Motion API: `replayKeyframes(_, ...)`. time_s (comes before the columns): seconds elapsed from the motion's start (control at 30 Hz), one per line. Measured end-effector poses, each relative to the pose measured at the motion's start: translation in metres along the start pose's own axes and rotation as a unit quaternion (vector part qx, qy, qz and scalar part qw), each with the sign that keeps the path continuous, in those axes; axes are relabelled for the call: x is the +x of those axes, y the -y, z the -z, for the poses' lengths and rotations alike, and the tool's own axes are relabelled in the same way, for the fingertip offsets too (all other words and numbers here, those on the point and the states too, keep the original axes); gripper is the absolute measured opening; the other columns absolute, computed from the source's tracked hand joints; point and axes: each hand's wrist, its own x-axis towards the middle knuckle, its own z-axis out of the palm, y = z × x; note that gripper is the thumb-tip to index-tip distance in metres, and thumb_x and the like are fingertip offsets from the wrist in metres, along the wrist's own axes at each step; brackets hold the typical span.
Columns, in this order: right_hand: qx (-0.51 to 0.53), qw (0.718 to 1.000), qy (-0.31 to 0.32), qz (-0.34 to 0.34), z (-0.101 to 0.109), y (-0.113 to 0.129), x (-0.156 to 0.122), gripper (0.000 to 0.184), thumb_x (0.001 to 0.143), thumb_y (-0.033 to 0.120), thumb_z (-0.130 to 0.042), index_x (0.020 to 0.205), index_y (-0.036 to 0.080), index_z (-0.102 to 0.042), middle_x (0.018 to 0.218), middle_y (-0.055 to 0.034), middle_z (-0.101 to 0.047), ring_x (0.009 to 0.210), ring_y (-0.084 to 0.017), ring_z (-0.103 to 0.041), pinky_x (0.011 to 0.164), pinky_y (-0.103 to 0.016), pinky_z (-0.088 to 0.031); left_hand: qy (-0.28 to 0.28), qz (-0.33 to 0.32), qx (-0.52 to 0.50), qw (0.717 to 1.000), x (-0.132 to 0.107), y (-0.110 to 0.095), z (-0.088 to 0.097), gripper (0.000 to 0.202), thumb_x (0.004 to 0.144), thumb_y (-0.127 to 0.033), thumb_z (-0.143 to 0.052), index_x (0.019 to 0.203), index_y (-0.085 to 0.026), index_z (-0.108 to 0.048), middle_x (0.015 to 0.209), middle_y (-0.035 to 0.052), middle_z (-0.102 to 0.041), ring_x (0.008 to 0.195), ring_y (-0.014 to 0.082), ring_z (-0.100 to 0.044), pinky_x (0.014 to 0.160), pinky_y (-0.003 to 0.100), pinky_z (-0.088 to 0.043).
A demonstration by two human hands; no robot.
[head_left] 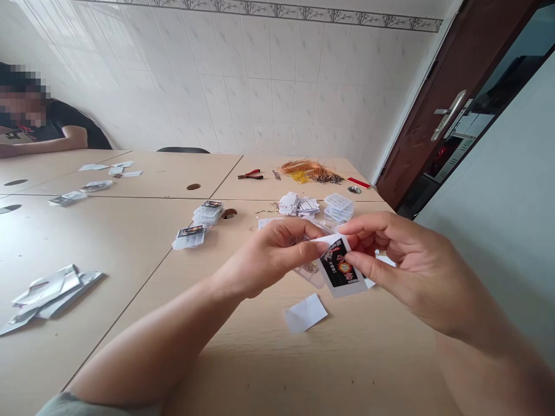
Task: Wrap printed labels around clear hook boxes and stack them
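Note:
Over the table, both my hands hold a black label on white backing, printed in red, yellow and white. My left hand pinches its upper left corner between thumb and fingers. At its upper right edge, the thumb and fingers of my right hand are closed on it. Behind the label and my left fingers shows part of a clear plastic case; whether I hold it or it rests on the table, I cannot tell. A blank white slip lies on the table below my hands.
Stacks of labelled clear packs, white cards and more packs stand beyond my hands. Pliers and a bundle of coppery wire lie farther back. Silver pouches are at left. A person sits far left.

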Motion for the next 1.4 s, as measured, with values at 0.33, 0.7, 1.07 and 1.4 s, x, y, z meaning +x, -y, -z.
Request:
replayKeyframes(0.33,-0.077,0.993,0.029,0.088,0.0024,0.0074,-0.0003,0.024,0.093,0.013,-0.059,0.102,0.033,-0.070,0.092,0.0095,-0.072,0.079,-0.006,-0.064,0.068,-0.018,-0.050,0.060,0.005,-0.012,0.998,0.0001,0.0030,-0.0003,0.029,0.084,-0.040,-0.081,0.078,-0.016,-0.067,0.080,-0.0004,-0.067,0.076,0.0108,-0.060,0.070,0.022,-0.047)
replayKeyframes(0.7,-0.123,0.977,-0.005,0.175,-0.0006,0.0059,-0.0031,0.015,0.096,0.011,-0.059,0.094,0.025,-0.062,0.100,0.0048,-0.066,0.085,-0.005,-0.065,0.073,-0.016,-0.051,0.023,0.026,-0.005,0.999,-0.0020,0.0020,-0.0048,0.028,0.090,-0.036,-0.073,0.072,-0.017,-0.063,0.075,-0.0016,-0.066,0.070,0.0098,-0.060,0.065,0.021,-0.047)
replayKeyframes(1.07,-0.160,0.950,-0.068,0.261,-0.0034,0.0080,-0.0061,0.019,0.095,0.006,-0.060,0.101,0.024,-0.062,0.111,0.0003,-0.065,0.104,-0.008,-0.065,0.090,-0.017,-0.053,-0.082,0.013,-0.025,0.996,0.0015,0.0022,-0.0042,0.025,0.089,-0.030,-0.070,0.070,-0.018,-0.061,0.061,-0.0059,-0.059,0.056,0.0061,-0.052,0.054,0.018,-0.040)
replayKeyframes(1.4,-0.050,0.998,-0.004,0.037,-0.0020,0.0058,-0.0061,0.031,0.098,0.032,-0.066,0.125,0.046,-0.062,0.088,0.0070,-0.068,0.077,-0.010,-0.066,0.065,-0.017,-0.056,-0.054,-0.011,-0.099,0.994,-0.0024,0.0032,-0.0061,0.031,0.088,-0.040,-0.078,0.074,-0.017,-0.063,0.071,-0.0027,-0.066,0.062,0.0102,-0.063,0.063,0.024,-0.054)
